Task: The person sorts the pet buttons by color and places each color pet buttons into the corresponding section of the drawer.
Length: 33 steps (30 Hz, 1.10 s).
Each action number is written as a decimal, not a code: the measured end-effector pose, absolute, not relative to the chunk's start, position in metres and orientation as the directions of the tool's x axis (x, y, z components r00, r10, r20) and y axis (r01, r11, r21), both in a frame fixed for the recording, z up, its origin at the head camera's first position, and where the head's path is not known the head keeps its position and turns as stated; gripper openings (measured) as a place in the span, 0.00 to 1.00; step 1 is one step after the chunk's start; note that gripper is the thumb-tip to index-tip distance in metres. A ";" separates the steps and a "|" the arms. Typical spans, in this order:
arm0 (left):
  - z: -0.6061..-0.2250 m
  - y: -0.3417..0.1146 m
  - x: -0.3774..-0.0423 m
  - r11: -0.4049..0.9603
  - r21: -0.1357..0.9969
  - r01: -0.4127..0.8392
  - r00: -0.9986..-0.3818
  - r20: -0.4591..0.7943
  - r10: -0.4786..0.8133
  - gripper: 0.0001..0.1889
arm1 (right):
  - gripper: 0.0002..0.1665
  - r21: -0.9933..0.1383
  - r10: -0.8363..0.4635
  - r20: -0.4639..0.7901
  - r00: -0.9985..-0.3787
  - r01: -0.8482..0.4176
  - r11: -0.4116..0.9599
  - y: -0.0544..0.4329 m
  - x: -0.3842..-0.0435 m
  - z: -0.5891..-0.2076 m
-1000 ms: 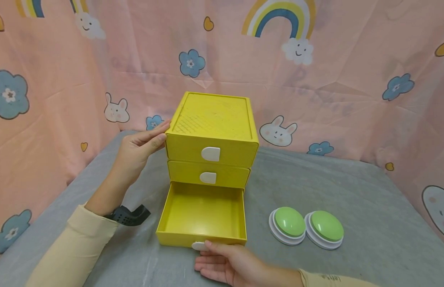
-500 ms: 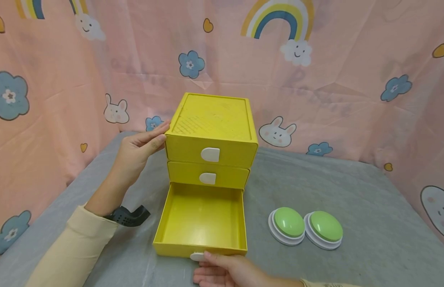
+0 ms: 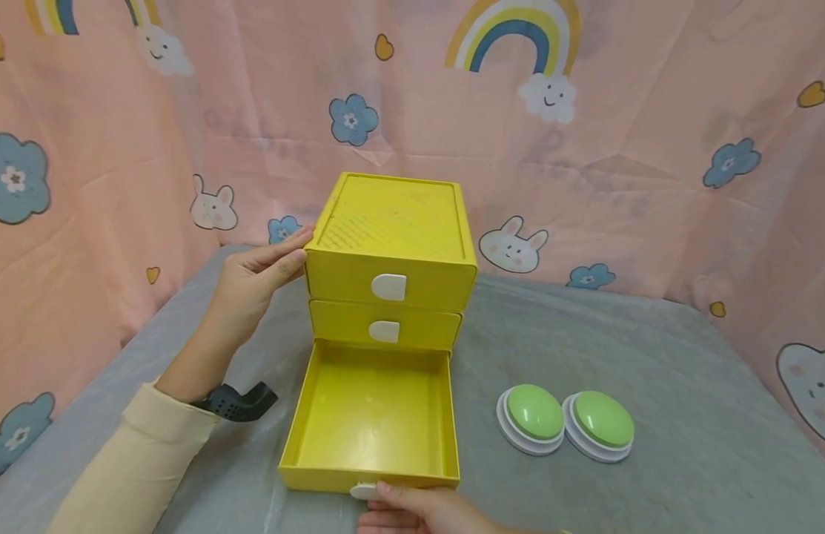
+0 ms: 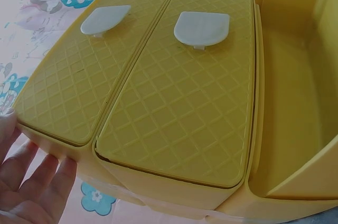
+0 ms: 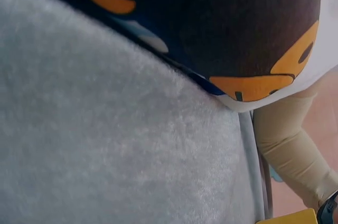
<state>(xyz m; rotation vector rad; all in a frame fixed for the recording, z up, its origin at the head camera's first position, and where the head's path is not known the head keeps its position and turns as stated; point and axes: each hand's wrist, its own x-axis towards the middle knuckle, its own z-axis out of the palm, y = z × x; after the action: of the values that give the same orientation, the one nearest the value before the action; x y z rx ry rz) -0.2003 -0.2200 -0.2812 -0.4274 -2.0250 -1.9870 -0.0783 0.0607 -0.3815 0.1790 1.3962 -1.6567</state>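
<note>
A yellow three-drawer unit stands on the grey cloth, its upper two drawers closed. Its bottom drawer is pulled far out and bare inside. My right hand pinches the drawer's white handle, thumb on top, the other fingers below and partly cut off by the frame. With fairly straight fingers, my left hand touches the unit's upper left side, thumb by the front corner. In the left wrist view, the left hand's fingertips rest on the side wall beside the lattice-patterned drawer fronts.
Two green dome buttons on white bases sit side by side, right of the drawer. A pink printed curtain surrounds the cloth-covered table. In the right wrist view, a dark printed shirt and a beige sleeve show at the table edge.
My right hand has drawn the bottom drawer further out toward me, so more of its floor shows. The left hand keeps its place on the unit, and the green buttons stay put.
</note>
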 end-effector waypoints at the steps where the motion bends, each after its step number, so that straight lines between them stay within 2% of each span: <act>1: -0.281 -0.220 -0.200 0.015 0.918 0.397 -0.918 0.397 0.019 0.24 | 0.27 -0.701 -0.543 -0.627 -0.558 0.708 0.083 0.060 -0.078 -0.382; 7: -0.280 -0.222 -0.200 0.000 0.915 0.403 -0.915 0.403 0.021 0.23 | 0.27 -0.733 -0.531 -0.617 -0.581 0.670 0.117 0.060 -0.077 -0.384; 12: -0.280 -0.221 -0.200 -0.005 0.920 0.391 -0.920 0.391 0.023 0.24 | 0.25 -0.788 -0.537 -0.589 -0.604 0.576 0.216 0.067 -0.076 -0.382; 16: -0.280 -0.221 -0.200 0.004 0.921 0.390 -0.921 0.390 0.024 0.24 | 0.23 -0.796 -0.574 -0.593 -0.564 0.520 0.311 0.078 -0.076 -0.372; 19: -0.280 -0.220 -0.200 0.007 0.920 0.392 -0.920 0.391 0.025 0.24 | 0.22 -0.831 -0.645 -0.535 -0.546 0.479 0.283 0.089 -0.079 -0.363; 21: -0.280 -0.220 -0.200 0.008 0.921 0.389 -0.921 0.389 0.024 0.24 | 0.22 -0.882 -0.701 -0.436 -0.564 0.424 0.207 0.098 -0.083 -0.357; 24: -0.280 -0.220 -0.200 0.014 0.921 0.389 -0.921 0.388 0.021 0.24 | 0.23 -0.911 -0.724 -0.361 -0.588 0.389 0.138 0.113 -0.088 -0.349; 30: -0.280 -0.220 -0.200 0.020 0.923 0.385 -0.923 0.385 0.014 0.24 | 0.24 -0.948 -0.672 -0.291 -0.681 0.299 0.107 0.139 -0.097 -0.340; 33: -0.280 -0.219 -0.199 0.021 0.923 0.384 -0.923 0.384 0.015 0.24 | 0.24 -0.975 -0.643 -0.219 -0.734 0.186 0.120 0.151 -0.104 -0.339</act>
<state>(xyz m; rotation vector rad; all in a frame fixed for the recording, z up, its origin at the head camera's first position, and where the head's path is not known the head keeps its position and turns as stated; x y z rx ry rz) -0.1992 -0.2193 -0.2802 -0.4121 -2.0340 -1.9848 -0.1037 0.1511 -0.3389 -0.4442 1.7709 -1.6829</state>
